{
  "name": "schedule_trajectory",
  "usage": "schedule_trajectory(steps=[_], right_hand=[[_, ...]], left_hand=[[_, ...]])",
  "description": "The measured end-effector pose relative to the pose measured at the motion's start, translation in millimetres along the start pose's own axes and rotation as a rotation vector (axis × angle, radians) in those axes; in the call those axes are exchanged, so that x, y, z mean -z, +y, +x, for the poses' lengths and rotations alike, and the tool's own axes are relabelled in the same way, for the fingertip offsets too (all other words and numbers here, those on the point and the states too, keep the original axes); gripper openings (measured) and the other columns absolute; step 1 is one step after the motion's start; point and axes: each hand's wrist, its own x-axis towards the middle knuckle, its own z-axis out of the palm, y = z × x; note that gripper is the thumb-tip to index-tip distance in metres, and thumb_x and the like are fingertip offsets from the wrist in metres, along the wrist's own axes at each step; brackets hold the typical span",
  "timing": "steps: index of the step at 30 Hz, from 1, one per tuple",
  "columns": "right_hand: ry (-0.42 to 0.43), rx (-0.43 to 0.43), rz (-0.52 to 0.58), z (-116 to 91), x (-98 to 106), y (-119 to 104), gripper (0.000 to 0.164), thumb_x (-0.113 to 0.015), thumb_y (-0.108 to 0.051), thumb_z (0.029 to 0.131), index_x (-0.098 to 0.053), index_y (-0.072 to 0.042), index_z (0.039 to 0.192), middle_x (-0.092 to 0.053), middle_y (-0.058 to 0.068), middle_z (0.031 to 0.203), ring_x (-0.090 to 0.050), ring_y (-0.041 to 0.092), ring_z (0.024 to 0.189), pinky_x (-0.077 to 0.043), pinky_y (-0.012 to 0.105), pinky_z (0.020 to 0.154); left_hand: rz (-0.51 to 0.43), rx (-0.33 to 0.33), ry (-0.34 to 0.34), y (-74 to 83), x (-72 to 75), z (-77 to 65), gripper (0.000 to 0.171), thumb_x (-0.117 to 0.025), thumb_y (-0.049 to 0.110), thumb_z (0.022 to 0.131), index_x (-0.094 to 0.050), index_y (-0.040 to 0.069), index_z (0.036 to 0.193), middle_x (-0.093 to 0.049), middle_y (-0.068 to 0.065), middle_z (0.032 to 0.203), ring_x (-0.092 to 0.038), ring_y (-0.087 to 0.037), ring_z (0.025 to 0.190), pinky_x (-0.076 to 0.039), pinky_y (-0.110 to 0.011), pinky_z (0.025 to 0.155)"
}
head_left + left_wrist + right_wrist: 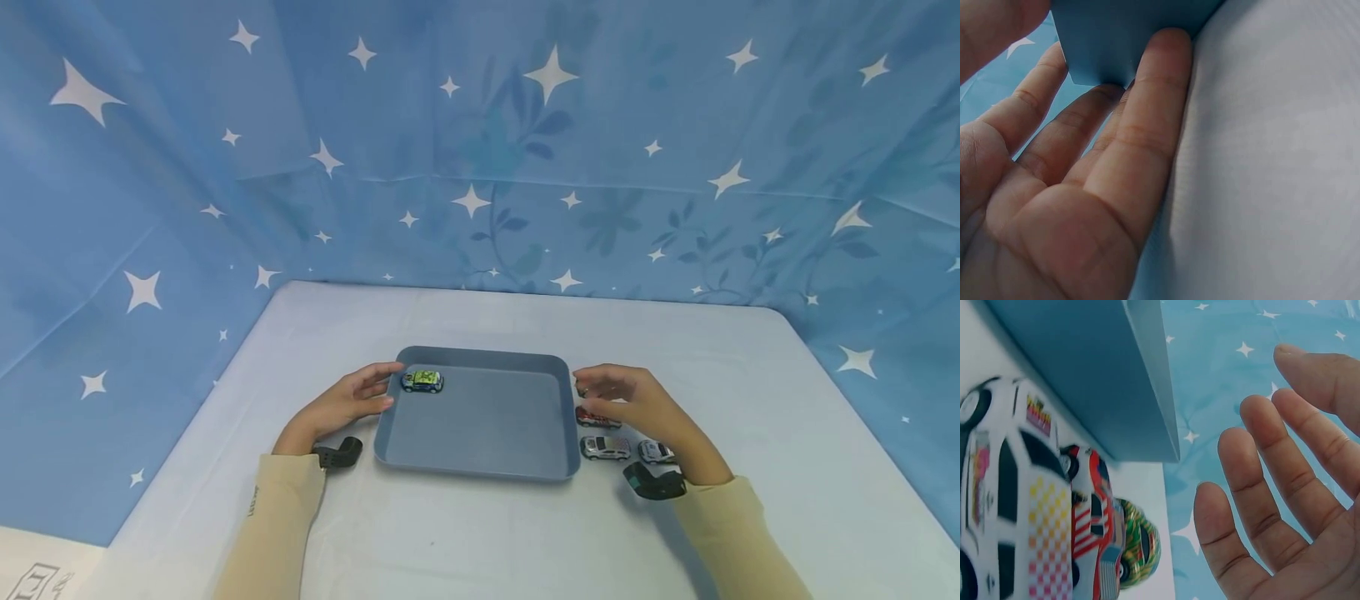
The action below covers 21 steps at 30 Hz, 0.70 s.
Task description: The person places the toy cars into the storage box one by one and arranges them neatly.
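A shallow grey-blue tray (480, 473) lies on the white table between my two hands. In its back left corner stands a small toy car (422, 382) with a yellow-green roof. My left hand (347, 406) touches the tray's left side, its fingertips (1169, 47) against the outer wall in the left wrist view. Beyond the tray's right wall my right hand (630, 400) hovers with fingers apart and nothing in them. Under and beside it sit a red-and-white toy car (597, 417), a silver checkered toy car (605, 447) and a white toy car (657, 452).
A green patterned toy car (1139, 544) stands past the red one in the right wrist view, largely covered by my right hand in the head view. A blue star-printed curtain (420, 150) rises behind the table (480, 542). Printed white material (45, 562) shows at lower left.
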Motion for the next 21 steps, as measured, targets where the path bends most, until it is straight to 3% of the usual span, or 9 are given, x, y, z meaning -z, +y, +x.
schedule_trajectory(steps=[9, 17, 21], right_hand=[[0.016, -0.018, -0.007, -10.1, 8.9, 5.3, 0.035, -0.073, 0.001, 0.101, -0.068, 0.01, 0.134, -0.073, 0.027, 0.121, -0.069, 0.006, 0.102, -0.061, 0.029, 0.089], [0.034, -0.062, -0.059, -18.1, 18.2, 9.8, 0.037, -0.076, 0.0, 0.099, -0.069, 0.008, 0.135, -0.074, 0.023, 0.125, -0.072, 0.024, 0.108, -0.061, 0.032, 0.092], [0.045, -0.102, -0.071, -22.3, 22.3, 10.3, 0.039, -0.077, 0.001, 0.098, -0.069, 0.008, 0.136, -0.074, 0.023, 0.126, -0.072, 0.027, 0.109, -0.062, 0.032, 0.091]], left_hand=[[-0.005, 0.017, -0.001, 1.3, -0.2, 0.1, 0.068, -0.067, 0.017, 0.109, -0.036, -0.001, 0.166, -0.023, -0.029, 0.175, -0.02, -0.057, 0.159, -0.034, -0.067, 0.123], [-0.008, 0.019, 0.004, 1.2, 0.1, -1.6, 0.068, -0.068, 0.018, 0.109, -0.036, -0.001, 0.166, -0.024, -0.029, 0.175, -0.02, -0.057, 0.159, -0.034, -0.068, 0.122], [-0.004, 0.017, 0.006, 1.3, -0.2, -1.6, 0.068, -0.067, 0.018, 0.109, -0.036, -0.002, 0.166, -0.024, -0.029, 0.174, -0.021, -0.057, 0.159, -0.034, -0.068, 0.122]])
